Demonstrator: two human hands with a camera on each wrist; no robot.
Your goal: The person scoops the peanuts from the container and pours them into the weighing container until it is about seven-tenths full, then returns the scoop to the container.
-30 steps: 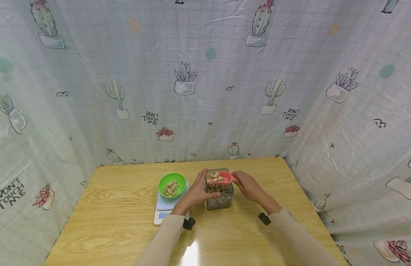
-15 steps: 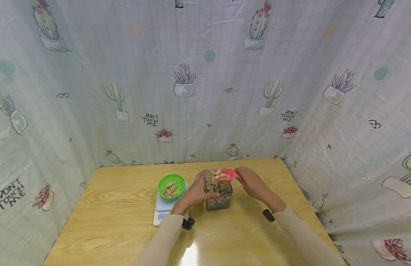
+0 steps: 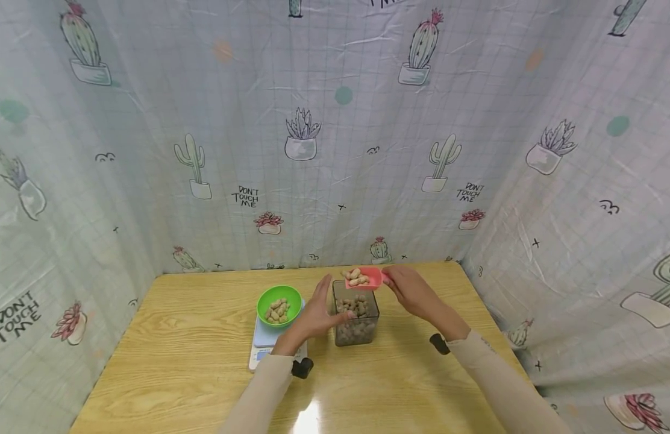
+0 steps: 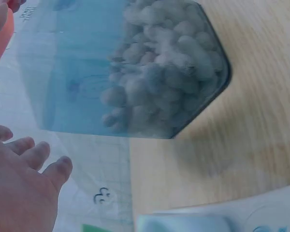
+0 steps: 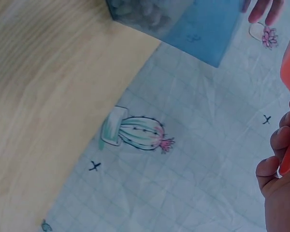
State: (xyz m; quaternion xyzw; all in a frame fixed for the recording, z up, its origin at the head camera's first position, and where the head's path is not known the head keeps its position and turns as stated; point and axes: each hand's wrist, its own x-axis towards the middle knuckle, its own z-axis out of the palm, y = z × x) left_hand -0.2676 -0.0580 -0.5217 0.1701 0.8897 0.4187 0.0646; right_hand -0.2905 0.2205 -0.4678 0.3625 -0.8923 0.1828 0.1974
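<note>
My right hand [image 3: 413, 292] grips the handle of a red scoop [image 3: 374, 277]. Several peanuts [image 3: 355, 277] lie in the scoop, which is above a clear square container [image 3: 372, 304] part-filled with peanuts. In the right wrist view, curled fingers [image 5: 281, 140] wrap the red handle. My left hand [image 3: 316, 314] is at the container's left side with its fingers spread. The left wrist view shows those fingers [image 4: 34, 153] loosely extended and apart from the container wall [image 4: 72, 72].
Left of the container, a green bowl [image 3: 285, 293] holding peanuts sits on a white kitchen scale [image 3: 266, 339]. Both stand on a wooden table [image 3: 194, 349]. A cactus-print curtain [image 3: 335, 181] surrounds the table at the back and sides.
The right hand has raised the loaded scoop up and slightly away from the container's mouth. The left hand's fingers have loosened from the container's side.
</note>
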